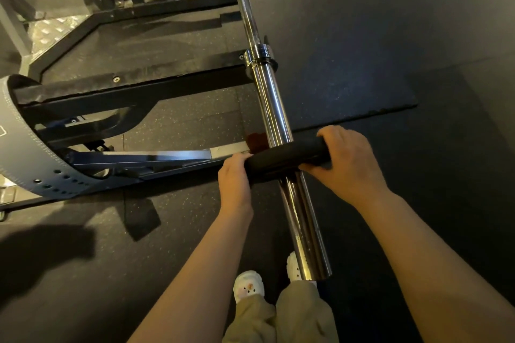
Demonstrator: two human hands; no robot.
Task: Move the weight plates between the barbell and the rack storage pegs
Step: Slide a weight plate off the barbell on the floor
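Midway along the barbell sleeve [274, 108], a black weight plate [284, 160] sat, grasped by the left hand [234, 178] and right hand [348, 161] at opposite edges.

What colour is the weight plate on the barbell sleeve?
Black; the weight plate shows edge-on in the head view.
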